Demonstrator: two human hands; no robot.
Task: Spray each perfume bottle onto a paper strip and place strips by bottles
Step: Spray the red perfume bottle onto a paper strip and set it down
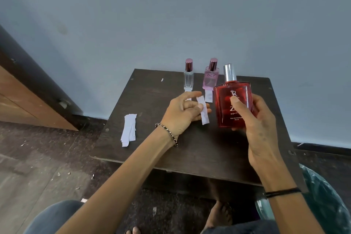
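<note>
My right hand (255,119) holds a large red perfume bottle (228,100) with a silver sprayer upright above the dark table (190,148). Just left of the bottle, my left hand (180,112) pinches a white paper strip (202,110) between its fingers. At the table's far edge stand a clear bottle (188,78) and a pink bottle (210,80), both with rose caps. A strip (208,96) lies in front of the pink bottle. Another strip lies in front of the clear bottle, mostly hidden by my left fingers.
A small pile of spare white strips (129,129) lies on the table's left part. A blue wall rises right behind the table. A bin lined with a green plastic bag (319,199) stands at the lower right. My knees and bare feet show below the table.
</note>
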